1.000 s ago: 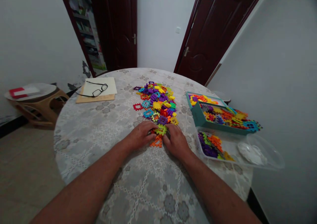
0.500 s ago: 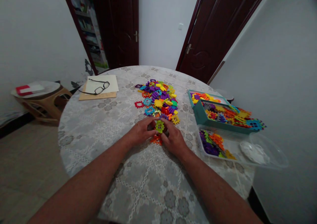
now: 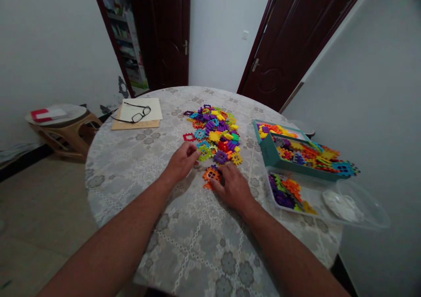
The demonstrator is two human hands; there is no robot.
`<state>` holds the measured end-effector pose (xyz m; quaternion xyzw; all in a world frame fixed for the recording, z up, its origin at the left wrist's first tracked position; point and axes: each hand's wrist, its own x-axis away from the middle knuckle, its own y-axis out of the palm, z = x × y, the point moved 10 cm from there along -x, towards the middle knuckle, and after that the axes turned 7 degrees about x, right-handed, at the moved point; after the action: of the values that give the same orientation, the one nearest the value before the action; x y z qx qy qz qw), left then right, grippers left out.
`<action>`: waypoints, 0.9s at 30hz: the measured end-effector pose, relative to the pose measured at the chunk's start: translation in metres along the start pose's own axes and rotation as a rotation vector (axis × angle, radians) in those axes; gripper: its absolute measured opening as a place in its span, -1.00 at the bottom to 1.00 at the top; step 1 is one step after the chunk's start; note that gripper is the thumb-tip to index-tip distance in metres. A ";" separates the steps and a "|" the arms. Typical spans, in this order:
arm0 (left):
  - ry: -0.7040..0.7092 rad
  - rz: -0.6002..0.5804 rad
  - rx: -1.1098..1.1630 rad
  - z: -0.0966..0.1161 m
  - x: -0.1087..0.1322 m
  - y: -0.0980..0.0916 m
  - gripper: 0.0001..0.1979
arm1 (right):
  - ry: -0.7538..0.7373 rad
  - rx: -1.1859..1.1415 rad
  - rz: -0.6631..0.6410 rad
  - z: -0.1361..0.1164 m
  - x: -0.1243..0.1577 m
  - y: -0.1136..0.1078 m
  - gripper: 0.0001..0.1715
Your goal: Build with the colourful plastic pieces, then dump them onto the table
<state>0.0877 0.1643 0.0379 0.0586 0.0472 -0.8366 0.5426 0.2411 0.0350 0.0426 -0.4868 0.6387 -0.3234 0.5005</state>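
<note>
My left hand (image 3: 183, 160) is closed at the near left side of the pile, with a lime-green toothed building piece (image 3: 204, 153) at its thumb and fingertips. Between thumb and fingers, my right hand (image 3: 234, 185) grips an orange toothed building piece (image 3: 210, 173) with a window-like grid. More orange shows low on its left side; I cannot tell whether that is a separate piece. Just beyond the hands lies a pile of mixed plastic pieces, among them a purple piece (image 3: 220, 157) and a yellow piece (image 3: 236, 158).
On the right stand a teal box (image 3: 272, 154) full of pieces and a clear plastic tray (image 3: 309, 192) with more pieces and a white bundle. Glasses (image 3: 137, 118) rest on papers at the left of the round table (image 3: 121, 165). A stool (image 3: 66, 132) stands beyond.
My hands have moved apart. The lime-green piece has gone up and left with my left hand, while my right hand has come down onto the orange piece. The view has shifted slightly.
</note>
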 end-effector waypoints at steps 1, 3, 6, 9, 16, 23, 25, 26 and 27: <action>0.009 0.029 -0.017 0.001 -0.001 -0.004 -0.81 | 0.013 0.005 -0.015 0.000 -0.001 0.001 -0.65; 0.039 0.080 -0.103 0.005 -0.001 -0.010 -0.83 | 0.035 -0.018 -0.025 0.001 -0.001 0.001 -0.72; 0.075 0.104 -0.240 0.009 0.001 -0.012 -0.84 | 0.085 -0.114 -0.025 0.006 0.000 0.000 -0.75; 0.070 0.006 -0.288 0.007 0.004 0.001 -0.76 | 0.116 -0.294 -0.026 0.012 0.002 0.001 -0.84; 0.061 -0.267 -0.242 0.007 0.017 0.038 -0.84 | 0.200 -0.612 0.096 0.038 -0.002 0.006 -0.77; -0.079 -0.440 0.016 -0.001 0.026 0.059 -0.75 | 0.260 -0.663 0.096 0.040 -0.003 0.012 -0.76; -0.032 -0.403 -0.062 0.001 0.023 0.056 -0.74 | 0.235 -0.635 0.093 0.036 -0.004 0.007 -0.75; -0.006 -0.375 -0.105 0.002 0.021 0.052 -0.75 | 0.218 -0.600 0.100 0.033 -0.004 0.004 -0.75; 0.014 -0.342 -0.134 0.002 0.018 0.047 -0.77 | 0.200 -0.544 0.115 0.032 -0.005 0.000 -0.74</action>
<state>0.1236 0.1286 0.0368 0.0194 0.1159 -0.9112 0.3949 0.2715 0.0415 0.0353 -0.5320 0.7745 -0.1579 0.3037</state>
